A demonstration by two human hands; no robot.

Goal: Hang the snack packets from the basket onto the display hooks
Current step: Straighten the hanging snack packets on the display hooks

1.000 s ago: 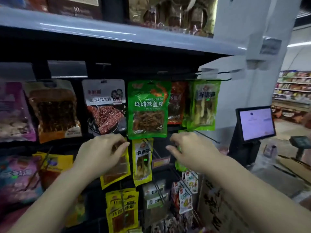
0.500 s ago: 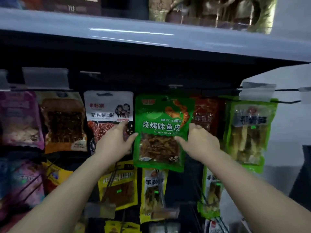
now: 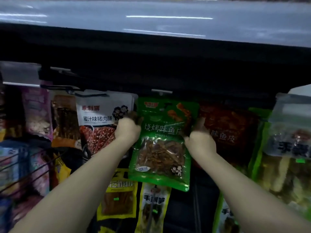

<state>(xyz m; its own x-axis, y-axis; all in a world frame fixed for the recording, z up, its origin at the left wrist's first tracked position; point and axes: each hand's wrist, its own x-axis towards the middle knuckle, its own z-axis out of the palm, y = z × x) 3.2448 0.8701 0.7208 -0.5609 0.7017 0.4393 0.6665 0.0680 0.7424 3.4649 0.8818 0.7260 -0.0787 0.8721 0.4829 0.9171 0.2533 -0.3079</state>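
A green snack packet (image 3: 161, 145) with brown strips behind a clear window hangs in the middle of the display, its top just under a hook (image 3: 161, 91). My left hand (image 3: 128, 128) grips the packet's left edge. My right hand (image 3: 199, 137) grips its right edge, fingers curled round it. The packet's lower end tilts a little to the right. The basket is out of view.
A white packet (image 3: 102, 118) hangs to the left and a red packet (image 3: 228, 130) to the right. A green packet with a clear tag (image 3: 291, 132) fills the far right. Yellow packets (image 3: 121, 195) hang below. A grey shelf (image 3: 168, 21) runs overhead.
Both hands rose from the lower row to the green packet and closed on its two edges. The camera moved closer and higher, so the packet fills more of the view.
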